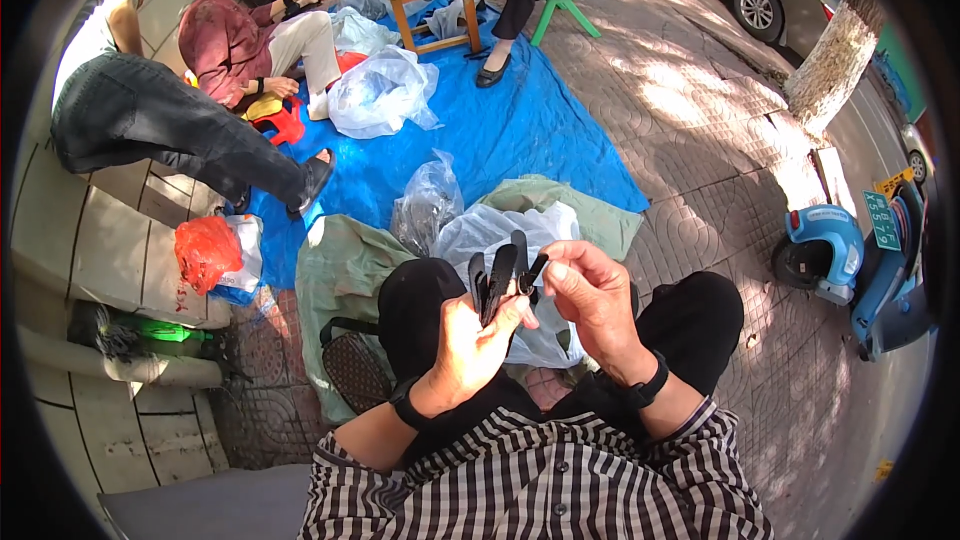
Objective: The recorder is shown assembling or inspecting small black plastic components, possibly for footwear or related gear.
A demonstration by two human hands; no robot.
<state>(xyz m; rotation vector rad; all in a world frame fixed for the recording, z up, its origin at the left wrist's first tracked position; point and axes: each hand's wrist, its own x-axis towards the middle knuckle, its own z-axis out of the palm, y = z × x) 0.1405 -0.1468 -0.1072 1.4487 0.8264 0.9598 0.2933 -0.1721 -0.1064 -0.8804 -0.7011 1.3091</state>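
Observation:
My left hand (462, 352) is closed around several narrow black strips (496, 278) with rounded ends, which fan upward from the fingers; their exact kind is unclear. Close beside it, my right hand (600, 302) pinches another black strip (536, 274) between thumb and forefinger. A small shiny spot shows at that strip's lower end, by the left fingertips. Both hands are held up over my lap. Below and beyond them, a clear plastic bag (553, 227) lies between my knees, partly hidden by my hands.
Green woven sacking (345, 250) and a clear bag of dark pieces (428, 208) lie before me. Beyond spreads a blue tarp (545, 125) with seated people, plastic bags and a wooden stool (436, 2). An orange bag (208, 252) is left; a blue scooter (880, 270) stands right.

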